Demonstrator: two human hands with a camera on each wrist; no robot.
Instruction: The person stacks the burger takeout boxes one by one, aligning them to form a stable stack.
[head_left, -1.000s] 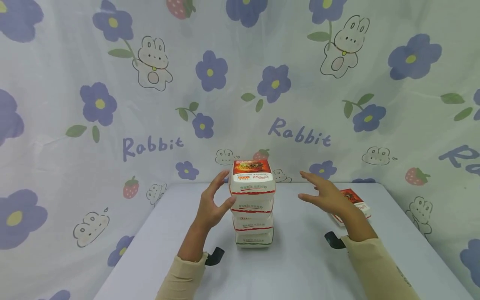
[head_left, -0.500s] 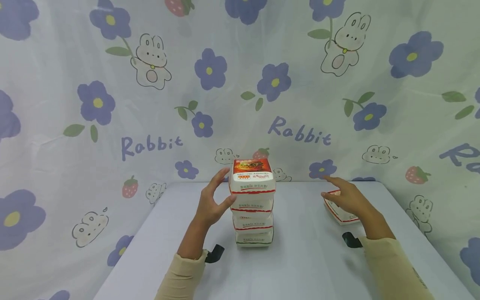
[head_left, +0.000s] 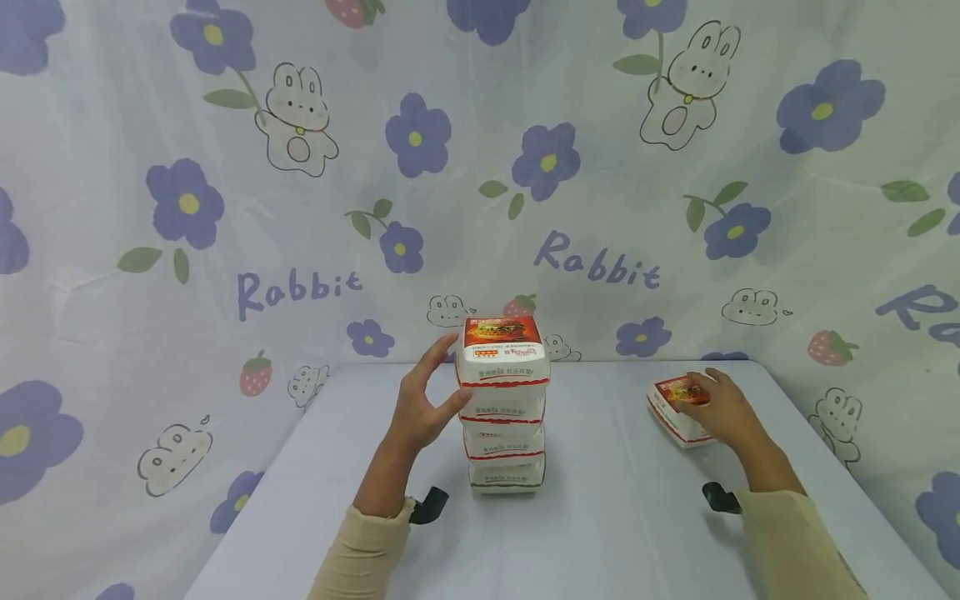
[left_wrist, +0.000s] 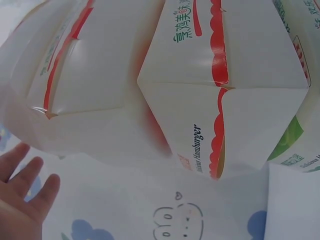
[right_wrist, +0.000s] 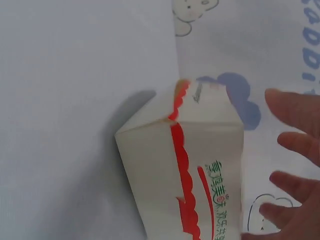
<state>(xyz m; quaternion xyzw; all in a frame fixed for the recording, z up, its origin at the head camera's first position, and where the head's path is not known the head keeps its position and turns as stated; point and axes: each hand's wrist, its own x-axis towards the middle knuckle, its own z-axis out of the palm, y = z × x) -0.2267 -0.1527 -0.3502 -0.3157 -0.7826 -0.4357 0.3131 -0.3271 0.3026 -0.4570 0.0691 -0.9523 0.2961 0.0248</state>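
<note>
Several white hamburger boxes with red scalloped edging stand in a stack left of the table's middle. The top box point(head_left: 501, 358) has a red burger picture on its lid. Beside its left side is my left hand point(head_left: 420, 408), thumb and fingers spread; in the left wrist view the fingers point(left_wrist: 44, 192) lie near the boxes, and contact cannot be made out. At the right, a single hamburger box point(head_left: 670, 404) sits turned at an angle on the table. Over its right part hovers my right hand point(head_left: 726, 408). In the right wrist view the fingers point(right_wrist: 295, 107) are spread, apart from the box.
A white table point(head_left: 600, 517) carries the stack and the single box. Behind it hangs a curtain point(head_left: 465, 192) printed with flowers, rabbits and strawberries. A small black piece point(head_left: 430, 506) sticks out at the left wrist and a similar black piece point(head_left: 722, 498) at the right.
My right hand has moved right, away from the stack's side, to over the single box. The left hand keeps its place by the stack.
</note>
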